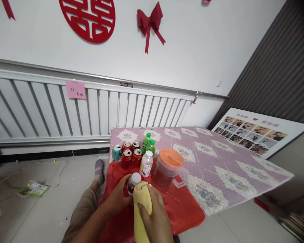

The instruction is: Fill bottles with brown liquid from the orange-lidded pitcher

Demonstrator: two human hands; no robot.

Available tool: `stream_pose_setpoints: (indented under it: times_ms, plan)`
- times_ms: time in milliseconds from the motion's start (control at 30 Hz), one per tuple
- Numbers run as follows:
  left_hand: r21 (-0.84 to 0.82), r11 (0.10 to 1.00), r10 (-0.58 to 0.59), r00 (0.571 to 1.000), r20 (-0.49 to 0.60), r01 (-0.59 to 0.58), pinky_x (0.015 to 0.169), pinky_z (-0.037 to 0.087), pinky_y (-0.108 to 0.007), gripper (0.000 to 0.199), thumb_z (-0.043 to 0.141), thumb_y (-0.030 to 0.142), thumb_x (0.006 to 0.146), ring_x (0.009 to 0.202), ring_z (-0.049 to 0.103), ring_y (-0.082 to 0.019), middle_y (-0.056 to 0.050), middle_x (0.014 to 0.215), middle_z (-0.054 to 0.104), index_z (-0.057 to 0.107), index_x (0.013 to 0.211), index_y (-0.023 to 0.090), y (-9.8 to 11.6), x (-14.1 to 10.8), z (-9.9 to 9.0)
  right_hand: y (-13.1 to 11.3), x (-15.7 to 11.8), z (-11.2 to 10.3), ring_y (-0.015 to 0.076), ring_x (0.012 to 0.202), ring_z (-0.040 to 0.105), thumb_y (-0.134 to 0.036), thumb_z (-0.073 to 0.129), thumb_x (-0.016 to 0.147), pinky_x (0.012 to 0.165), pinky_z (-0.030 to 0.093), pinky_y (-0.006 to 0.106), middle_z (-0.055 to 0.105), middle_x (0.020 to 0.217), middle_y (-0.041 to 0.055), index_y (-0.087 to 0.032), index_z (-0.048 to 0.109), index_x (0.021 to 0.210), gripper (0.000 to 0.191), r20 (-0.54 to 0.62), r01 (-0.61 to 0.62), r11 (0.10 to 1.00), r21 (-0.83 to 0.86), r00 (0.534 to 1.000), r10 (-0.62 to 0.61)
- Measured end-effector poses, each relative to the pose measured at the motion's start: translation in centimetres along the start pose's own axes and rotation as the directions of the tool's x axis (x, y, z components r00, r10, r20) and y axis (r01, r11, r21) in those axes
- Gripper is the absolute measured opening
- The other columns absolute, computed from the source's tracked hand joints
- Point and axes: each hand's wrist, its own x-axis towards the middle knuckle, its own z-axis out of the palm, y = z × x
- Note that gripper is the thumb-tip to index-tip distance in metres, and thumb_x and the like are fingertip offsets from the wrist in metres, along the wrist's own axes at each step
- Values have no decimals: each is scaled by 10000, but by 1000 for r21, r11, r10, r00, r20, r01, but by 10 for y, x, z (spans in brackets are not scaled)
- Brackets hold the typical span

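My left hand (121,195) is wrapped round a small bottle (134,181) with a white cap and dark contents. A folded yellow cloth (142,206) is gripped in my right hand (157,216), its top end pressed close against that bottle. Just beyond stands a white-capped bottle (146,164) with a printed label. To its right is a clear plastic pitcher (163,173) with an orange lid, holding reddish-brown liquid. Several opened red cans (126,158) and a teal can (117,153) stand behind my left hand, beside two green-capped green bottles (150,146).
A red plastic sheet (184,212) covers the near part of a bed or table with a purple floral cover (212,158). A white radiator (96,111) runs along the wall. A framed photo board (258,131) leans at right. A power strip (38,189) and cords lie on the floor.
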Motion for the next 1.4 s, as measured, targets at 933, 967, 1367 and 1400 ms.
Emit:
stream_pose_setpoints:
  times_ms: [933,967,1367,1400]
  plan:
    - [57,998,13,1000,3,-13,1145,303,-471,941,771,217,650,1358,388,-299,-139,1485,380,263,1441,225,2,-2,-4,0,-1,0,264,1308,457,-254,492,845,1060,416,409,470,1415,154,-140,466,1360,527,27,-6,998,-70,1000,8]
    - [18,1000,-15,997,71,13,1155,287,-473,956,762,197,648,1387,346,-297,-128,1514,347,249,1453,240,6,2,-10,0,-1,0,266,1311,452,-248,492,842,1065,409,415,464,1420,157,-135,464,1361,531,31,-7,997,-71,999,9]
    - [-33,999,48,991,125,-44,1032,442,-407,735,733,155,673,1211,537,-277,-105,1365,523,413,1330,227,9,3,-9,2,-3,1,259,1303,464,-252,490,850,1053,425,396,468,1420,138,-168,460,1367,525,-1,-3,997,-72,1000,3]
    - [-4,999,50,995,83,-50,1044,427,-416,746,745,173,673,1218,529,-280,-114,1365,515,403,1334,220,7,1,-6,2,-3,1,257,1304,463,-258,487,853,1052,426,394,466,1422,137,-168,458,1369,525,3,-3,997,-74,1000,3]
